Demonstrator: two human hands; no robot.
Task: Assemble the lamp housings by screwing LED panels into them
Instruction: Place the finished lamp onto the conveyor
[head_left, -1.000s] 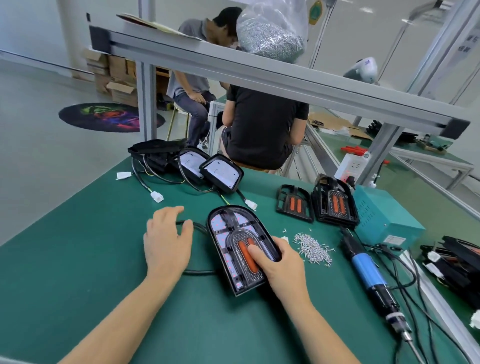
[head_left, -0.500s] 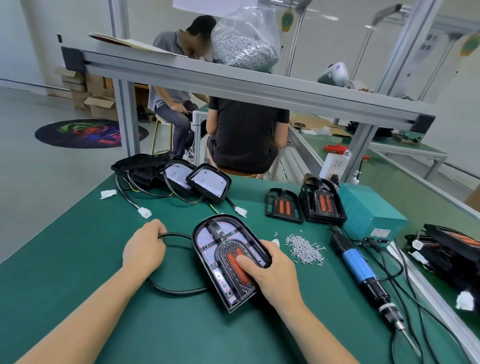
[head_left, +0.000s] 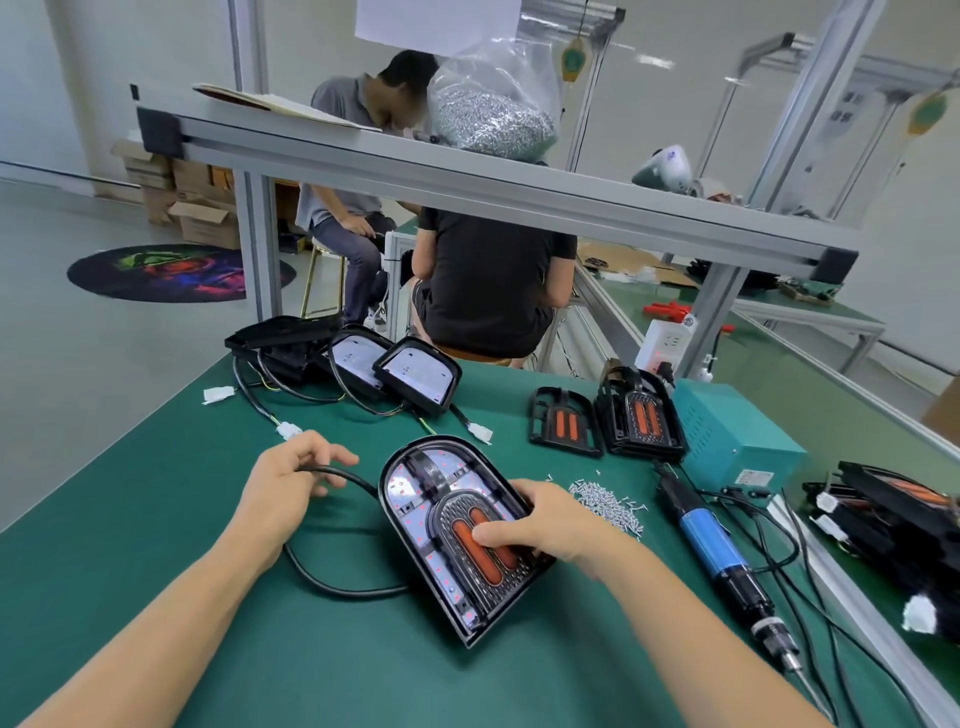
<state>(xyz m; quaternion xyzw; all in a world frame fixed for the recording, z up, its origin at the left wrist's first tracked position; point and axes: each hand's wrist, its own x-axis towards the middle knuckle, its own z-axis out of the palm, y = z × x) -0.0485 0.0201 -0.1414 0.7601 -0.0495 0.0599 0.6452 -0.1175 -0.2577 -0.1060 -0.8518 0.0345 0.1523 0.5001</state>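
The green table (head_left: 156, 519) lies under my arms. On it, in front of me, sits the arched black lamp housing (head_left: 415, 519) (orange strips facing up), which my right hand (head_left: 545, 525) grips, thumb across the strips. My left hand (head_left: 283, 483) curls its fingers round the housing's black cable (head_left: 332, 584). Right of the housing lie the blue screwdriver (head_left: 714, 545) and a pile of loose screws (head_left: 605, 501).
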